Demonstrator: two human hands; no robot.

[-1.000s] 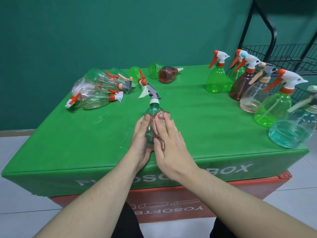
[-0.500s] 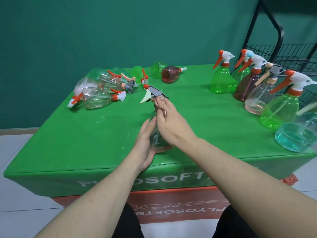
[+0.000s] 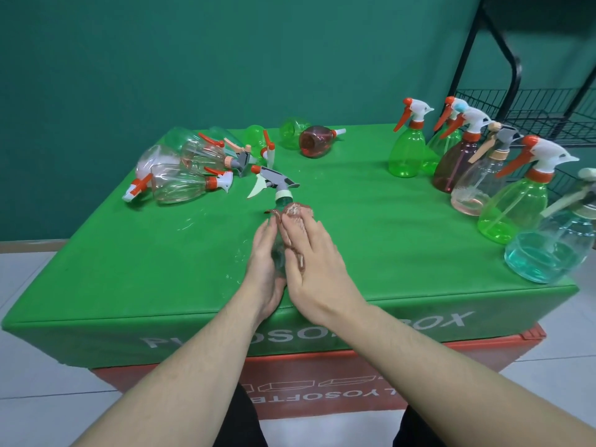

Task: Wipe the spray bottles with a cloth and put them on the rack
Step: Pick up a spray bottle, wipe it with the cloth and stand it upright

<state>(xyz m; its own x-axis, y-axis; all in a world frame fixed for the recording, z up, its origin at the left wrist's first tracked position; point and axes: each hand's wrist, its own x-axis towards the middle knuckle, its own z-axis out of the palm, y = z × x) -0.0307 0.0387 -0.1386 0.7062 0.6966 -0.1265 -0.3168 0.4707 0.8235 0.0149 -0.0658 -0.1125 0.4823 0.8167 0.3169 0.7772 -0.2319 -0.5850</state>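
Careful: your left hand [image 3: 264,262] cups the bottle [image 3: 280,253] from the side near the table's [image 3: 129,269] front edge, while your right hand [image 3: 314,266] presses the cloth [image 3: 295,214] onto it. Push too hard and the bottle may slip off the edge.

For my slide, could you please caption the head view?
Left hand steadies a clear spray bottle while right hand presses a pink cloth against it.

The right hand [image 3: 317,269] has slid the cloth [image 3: 295,217] down from the trigger head onto the bottle's [image 3: 280,253] body.
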